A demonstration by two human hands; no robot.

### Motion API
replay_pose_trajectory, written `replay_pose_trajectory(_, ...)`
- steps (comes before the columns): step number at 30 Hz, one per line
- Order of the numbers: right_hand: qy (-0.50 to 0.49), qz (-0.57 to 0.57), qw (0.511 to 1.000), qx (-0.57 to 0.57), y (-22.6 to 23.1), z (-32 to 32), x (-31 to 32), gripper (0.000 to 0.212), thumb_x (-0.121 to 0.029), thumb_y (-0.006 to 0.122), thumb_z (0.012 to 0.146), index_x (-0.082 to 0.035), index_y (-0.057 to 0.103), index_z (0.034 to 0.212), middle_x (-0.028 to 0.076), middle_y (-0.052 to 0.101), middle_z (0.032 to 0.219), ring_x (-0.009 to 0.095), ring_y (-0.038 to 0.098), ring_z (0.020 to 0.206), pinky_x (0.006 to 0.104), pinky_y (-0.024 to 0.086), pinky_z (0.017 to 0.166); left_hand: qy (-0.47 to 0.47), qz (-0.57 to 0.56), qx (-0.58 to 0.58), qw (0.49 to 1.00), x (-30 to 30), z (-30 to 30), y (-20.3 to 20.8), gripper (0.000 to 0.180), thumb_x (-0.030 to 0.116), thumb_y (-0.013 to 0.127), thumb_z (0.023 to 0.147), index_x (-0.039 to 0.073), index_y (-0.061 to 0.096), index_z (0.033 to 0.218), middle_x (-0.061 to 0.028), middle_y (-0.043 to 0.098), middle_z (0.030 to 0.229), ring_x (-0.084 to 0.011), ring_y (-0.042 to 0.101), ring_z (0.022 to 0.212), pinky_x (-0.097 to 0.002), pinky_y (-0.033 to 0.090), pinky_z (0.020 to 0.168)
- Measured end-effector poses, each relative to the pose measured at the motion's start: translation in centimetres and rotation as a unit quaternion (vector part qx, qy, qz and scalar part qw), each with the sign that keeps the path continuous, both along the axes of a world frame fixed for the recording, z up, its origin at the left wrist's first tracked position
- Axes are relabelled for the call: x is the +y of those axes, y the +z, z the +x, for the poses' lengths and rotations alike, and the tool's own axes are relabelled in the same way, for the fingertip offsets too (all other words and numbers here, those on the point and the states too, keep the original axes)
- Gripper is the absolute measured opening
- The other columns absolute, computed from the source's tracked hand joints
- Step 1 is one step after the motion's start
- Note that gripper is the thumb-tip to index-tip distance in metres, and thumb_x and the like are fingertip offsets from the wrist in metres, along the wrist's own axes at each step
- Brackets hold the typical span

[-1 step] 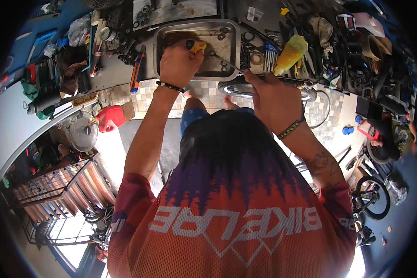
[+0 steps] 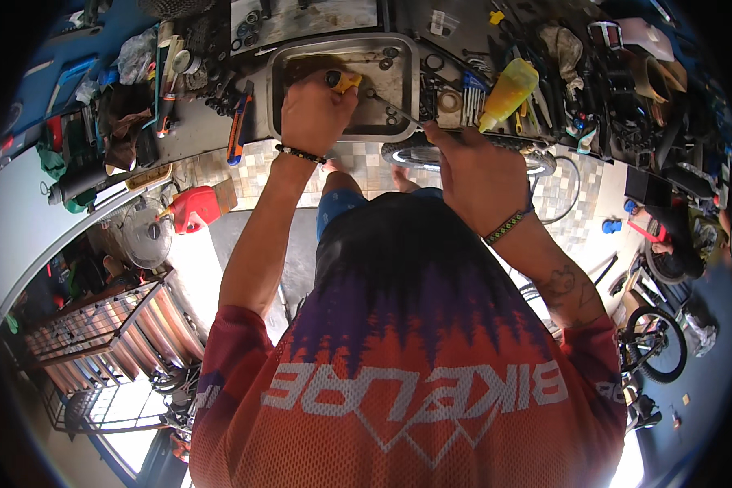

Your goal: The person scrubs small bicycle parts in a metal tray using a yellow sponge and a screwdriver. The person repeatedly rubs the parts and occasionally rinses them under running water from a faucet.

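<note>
My left hand (image 2: 319, 110) is closed around a small yellow part with a dark round end (image 2: 350, 82), above the left half of a shallow metal tray (image 2: 416, 77). Its fingers hide most of that part. From the right, my right hand (image 2: 486, 172) grips a slender metal tool (image 2: 400, 111) that slants over the tray's near right rim. The tool's ring-like tip is close to the yellow part, with a small gap between them. Brownish liquid stains the tray floor, and a few small dark rings (image 2: 389, 57) lie in its far right corner.
An orange and blue utility knife (image 2: 239, 128) lies left of the tray. To the right, a yellow squeeze bottle (image 2: 510, 95) lies among tools and small parts. Below the bench edge is a bicycle wheel (image 2: 411, 154). A red jerry can (image 2: 193, 209) stands at left.
</note>
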State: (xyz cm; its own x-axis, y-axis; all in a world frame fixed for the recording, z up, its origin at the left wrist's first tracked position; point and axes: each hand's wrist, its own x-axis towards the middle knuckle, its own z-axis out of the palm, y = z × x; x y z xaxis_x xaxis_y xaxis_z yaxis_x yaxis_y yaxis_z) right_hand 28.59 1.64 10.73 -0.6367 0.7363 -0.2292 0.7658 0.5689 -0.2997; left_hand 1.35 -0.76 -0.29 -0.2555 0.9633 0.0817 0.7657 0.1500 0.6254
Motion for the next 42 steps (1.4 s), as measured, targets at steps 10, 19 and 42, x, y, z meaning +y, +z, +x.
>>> replay_pose_trajectory(10, 0.000, 0.015, 1.000, -0.005, -0.4, -0.4, -0.3, 0.053, -0.015, 0.072, 0.088, -0.010, 0.071, 0.141, 0.017, 0.075, 0.099, 0.032, 0.080, 0.076, 0.0425, 0.063, 0.064, -0.052, 0.000, -0.024, 0.998, 1.4, -0.4, 1.6, 0.019, 0.026, 0.084, 0.092, 0.016, 0.088, 0.107, -0.0180, 0.081, 0.087, -0.0380, 0.080, 0.083, -0.0440, 0.064, 0.082)
replay_pose_trajectory(19, -0.022, -0.006, 1.000, -0.019, -1.2, -0.8, -0.6, 0.051, -0.039, 0.076, 0.099, -0.018, 0.068, 0.145, 0.013, 0.074, 0.101, 0.033, 0.079, 0.074, 0.0445, 0.063, 0.063, -0.052, -0.026, -0.080, 0.995, 1.6, -0.8, 0.8, 0.023, 0.024, 0.083, 0.090, 0.017, 0.089, 0.112, -0.0180, 0.082, 0.085, -0.0334, 0.080, 0.076, -0.0415, 0.064, 0.077)
replay_pose_trajectory(42, 0.004, 0.019, 1.000, 0.020, -1.0, -0.1, -0.1, 0.050, -0.018, 0.074, 0.090, -0.003, 0.072, 0.137, 0.018, 0.077, 0.095, 0.030, 0.081, 0.074, 0.0405, 0.061, 0.062, 0.023, -0.119, -0.049, 0.991, 0.7, -1.3, 2.4, 0.020, 0.013, 0.083, 0.094, 0.012, 0.087, 0.114, -0.0124, 0.085, 0.098, -0.0212, 0.083, 0.085, -0.0347, 0.064, 0.077)
